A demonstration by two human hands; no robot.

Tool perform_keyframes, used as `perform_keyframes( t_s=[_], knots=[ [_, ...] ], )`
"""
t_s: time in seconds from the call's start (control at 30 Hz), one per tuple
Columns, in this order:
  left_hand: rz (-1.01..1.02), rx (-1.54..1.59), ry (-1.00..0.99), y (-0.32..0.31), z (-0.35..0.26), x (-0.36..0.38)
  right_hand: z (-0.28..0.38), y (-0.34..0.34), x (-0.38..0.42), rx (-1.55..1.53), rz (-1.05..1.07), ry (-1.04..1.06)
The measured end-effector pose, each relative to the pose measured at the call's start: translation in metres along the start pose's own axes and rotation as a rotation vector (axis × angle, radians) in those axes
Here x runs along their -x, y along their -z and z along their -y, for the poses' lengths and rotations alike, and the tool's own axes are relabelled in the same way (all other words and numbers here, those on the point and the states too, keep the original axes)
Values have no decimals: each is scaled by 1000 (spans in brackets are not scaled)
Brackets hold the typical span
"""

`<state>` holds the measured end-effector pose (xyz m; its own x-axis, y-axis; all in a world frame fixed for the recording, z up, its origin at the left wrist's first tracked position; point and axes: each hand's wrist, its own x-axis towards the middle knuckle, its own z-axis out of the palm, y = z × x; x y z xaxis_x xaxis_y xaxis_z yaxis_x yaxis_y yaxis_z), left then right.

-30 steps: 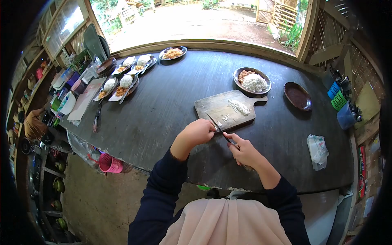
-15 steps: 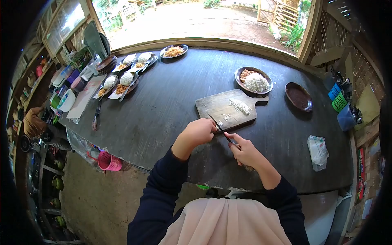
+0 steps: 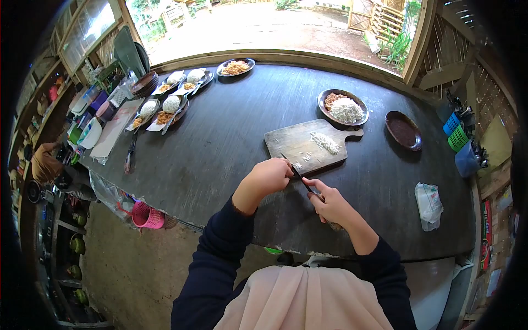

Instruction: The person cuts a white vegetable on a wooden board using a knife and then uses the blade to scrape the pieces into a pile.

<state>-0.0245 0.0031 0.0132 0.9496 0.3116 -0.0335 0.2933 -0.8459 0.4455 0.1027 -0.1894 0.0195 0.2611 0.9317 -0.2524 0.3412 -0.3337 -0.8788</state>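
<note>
"On the wooden board (image 3: 280, 140), how much is cut?"

"Fine white slivers (image 3: 325, 143) piled far right, some loose near. Left hand (image 3: 269, 176): fingers curled together at near edge, pinching pale bit (mostly hidden, uncut amount unclear). Right hand (image 3: 331, 204) wraps knife (image 3: 301, 179), index finger along dark blade."
</note>
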Motion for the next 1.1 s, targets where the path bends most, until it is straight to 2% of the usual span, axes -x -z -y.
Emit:
perform_keyframes(
  t_s=[1.1],
  knots=[
    [-10, 25, -4, -1, 1, 0, -2, -2, -1, -5, -12, 19]
  ],
)
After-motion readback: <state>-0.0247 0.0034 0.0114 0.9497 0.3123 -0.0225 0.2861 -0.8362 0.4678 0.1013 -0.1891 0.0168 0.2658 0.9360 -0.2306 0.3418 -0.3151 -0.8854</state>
